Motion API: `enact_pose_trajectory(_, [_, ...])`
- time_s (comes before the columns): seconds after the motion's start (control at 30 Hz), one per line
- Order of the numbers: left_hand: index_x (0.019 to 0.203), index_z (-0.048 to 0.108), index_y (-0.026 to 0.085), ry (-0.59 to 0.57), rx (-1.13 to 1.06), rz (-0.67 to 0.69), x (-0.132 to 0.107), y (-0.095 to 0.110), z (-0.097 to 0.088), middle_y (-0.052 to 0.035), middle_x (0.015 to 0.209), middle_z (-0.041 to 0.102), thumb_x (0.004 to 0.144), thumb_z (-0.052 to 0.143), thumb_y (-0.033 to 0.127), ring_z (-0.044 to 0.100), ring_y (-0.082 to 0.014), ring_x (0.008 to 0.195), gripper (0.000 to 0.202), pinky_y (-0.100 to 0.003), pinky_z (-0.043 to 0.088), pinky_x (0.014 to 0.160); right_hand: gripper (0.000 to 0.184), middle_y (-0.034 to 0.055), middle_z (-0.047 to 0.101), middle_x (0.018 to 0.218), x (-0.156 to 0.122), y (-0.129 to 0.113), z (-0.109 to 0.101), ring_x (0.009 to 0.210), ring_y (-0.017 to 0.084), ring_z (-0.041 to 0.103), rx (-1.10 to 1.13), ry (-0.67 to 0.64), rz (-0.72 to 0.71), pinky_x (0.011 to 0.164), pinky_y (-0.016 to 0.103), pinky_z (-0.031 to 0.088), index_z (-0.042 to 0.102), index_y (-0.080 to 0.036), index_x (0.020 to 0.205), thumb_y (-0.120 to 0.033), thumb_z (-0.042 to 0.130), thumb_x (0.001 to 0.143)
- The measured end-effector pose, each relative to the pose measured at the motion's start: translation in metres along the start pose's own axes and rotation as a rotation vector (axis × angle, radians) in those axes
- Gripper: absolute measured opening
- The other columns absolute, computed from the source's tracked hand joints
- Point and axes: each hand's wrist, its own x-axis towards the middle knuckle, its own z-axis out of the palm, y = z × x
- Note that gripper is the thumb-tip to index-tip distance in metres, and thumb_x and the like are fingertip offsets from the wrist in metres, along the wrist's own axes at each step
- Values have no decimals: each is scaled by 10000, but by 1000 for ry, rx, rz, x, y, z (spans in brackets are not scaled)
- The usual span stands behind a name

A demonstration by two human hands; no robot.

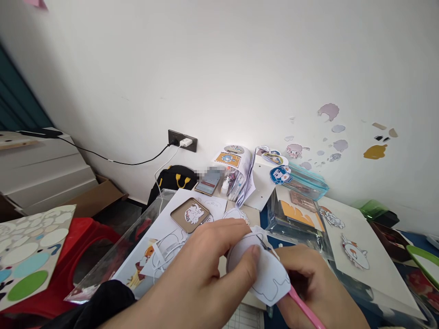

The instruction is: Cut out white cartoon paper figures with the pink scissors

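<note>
My left hand (219,260) pinches a white paper cutout (269,276) printed with black outlines, thumb on its face and fingers behind. My right hand (312,283) is closed at the paper's right edge, around a tool with a pink handle (303,307). A thin dark piece, perhaps its blade, shows at the paper's upper edge; the paper and fingers hide the rest, so I cannot tell the tool's kind. Just beyond my left hand, a brown tray (178,213) holds a cut-out figure (195,214). Paper scraps (163,253) lie left of it.
A phone (208,181) leans behind the tray, beside a paper-wrapped holder (240,160) of pens. Right of these are a teal pouch (308,180), a clear plastic bag (298,228) and cutouts (355,253). A white cable (161,167) hangs from the wall socket (171,136). A red stool (82,242) stands left.
</note>
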Motion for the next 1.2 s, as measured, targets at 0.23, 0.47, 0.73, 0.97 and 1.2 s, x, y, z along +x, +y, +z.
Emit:
enact_pose_trajectory(0.23, [673, 513, 214, -13, -6, -11, -3, 0, -1, 27, 682, 550, 869, 476, 330, 552, -161, 697, 231, -231, 432, 665, 299, -54, 260, 562, -1, 2, -2, 538, 108, 241, -69, 9, -30, 464, 258, 216, 268, -207, 532, -115, 484, 717])
enact_pose_trajectory(0.47, [741, 598, 195, -53, -245, -141, 7, -2, 5, 0, 706, 574, 865, 509, 348, 529, -170, 696, 216, -241, 412, 589, 209, -59, 288, 554, 0, 6, 1, 512, 100, 253, -17, 112, -55, 437, 236, 222, 364, -206, 559, -99, 499, 677])
enact_pose_trajectory(0.73, [766, 615, 156, -92, -556, -204, 13, -4, 8, -46, 773, 639, 869, 526, 400, 584, -190, 742, 280, -306, 454, 713, 220, -52, 299, 541, 1, 5, 4, 499, 100, 270, -7, 189, -89, 407, 215, 253, 441, -190, 532, -175, 517, 738])
enact_pose_trajectory(0.97, [760, 628, 177, -93, -592, -181, 12, -8, 9, 0, 722, 603, 873, 542, 391, 538, -145, 695, 256, -248, 425, 652, 225, -53, 275, 561, 3, 5, -3, 502, 97, 255, -34, 104, -84, 417, 214, 247, 366, -204, 549, -151, 494, 726])
enact_pose_trajectory(1.2, [769, 642, 182, -109, -520, -208, 10, -7, 4, 7, 729, 590, 869, 547, 346, 513, -144, 706, 214, -230, 404, 638, 265, -62, 243, 537, 1, 10, -2, 477, 89, 230, -60, 50, -99, 407, 230, 197, 291, -212, 537, -112, 491, 679])
